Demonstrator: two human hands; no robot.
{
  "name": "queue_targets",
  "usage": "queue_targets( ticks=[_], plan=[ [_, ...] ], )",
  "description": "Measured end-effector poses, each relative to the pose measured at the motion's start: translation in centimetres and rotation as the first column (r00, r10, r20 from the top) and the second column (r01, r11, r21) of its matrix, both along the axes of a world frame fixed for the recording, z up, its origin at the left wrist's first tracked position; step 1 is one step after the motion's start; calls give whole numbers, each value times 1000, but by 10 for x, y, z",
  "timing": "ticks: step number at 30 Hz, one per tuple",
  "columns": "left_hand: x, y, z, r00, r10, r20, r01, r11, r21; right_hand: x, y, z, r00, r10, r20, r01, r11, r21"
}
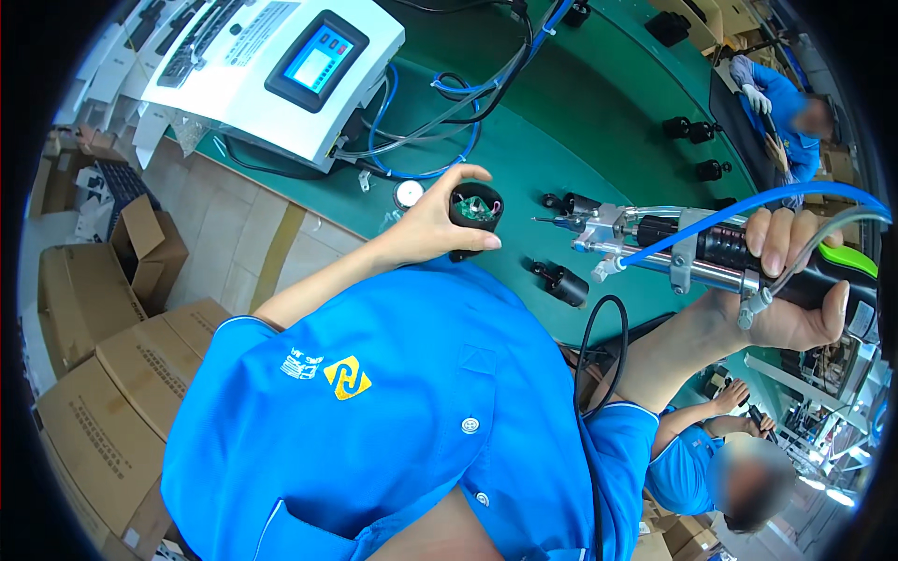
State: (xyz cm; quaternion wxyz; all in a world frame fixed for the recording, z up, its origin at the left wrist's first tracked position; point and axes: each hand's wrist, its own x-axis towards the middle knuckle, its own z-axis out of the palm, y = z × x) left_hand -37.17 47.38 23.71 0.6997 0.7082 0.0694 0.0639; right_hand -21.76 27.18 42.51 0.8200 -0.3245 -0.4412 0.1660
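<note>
My left hand (432,222) grips a black cylindrical housing (479,221) between thumb and fingers, its open end facing up. A green circuit board (475,207) with thin wires shows inside the housing. My right hand (790,271) is wrapped around a powered screwdriver (720,245) with a black grip and a metal feed head. Its thin tip (550,221) points left toward the housing, a short gap away. A blue air hose (762,198) runs along the tool. Beside the tip, black cylindrical parts (565,285) lie on the green bench mat (524,150).
A white machine (360,56) with a small screen stands at the far left, with tubes and cables looping from it. More black parts (702,131) sit farther back. Cardboard boxes (112,402) are stacked at left. Two co-workers in blue (711,467) work at right.
</note>
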Motion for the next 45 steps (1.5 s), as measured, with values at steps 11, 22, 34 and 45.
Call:
queue_targets(
  ticks=[11,22,34,45],
  plan=[
    [-12,46,9,778,-627,45,621,755,-210,0,0,-4,1000,-8,21,8,1000,-6],
    [1,-10,3,983,-159,-94,173,971,168,-7,7,-6,999,-45,-26,45,999,-3],
    [1,-20,-15,948,-245,204,178,938,298,-16,17,-18,997,-20,-75,16,999,-46],
    [0,-23,-14,949,-236,209,157,929,336,-19,19,-20,998,-48,-48,45,997,-63]
  ],
)
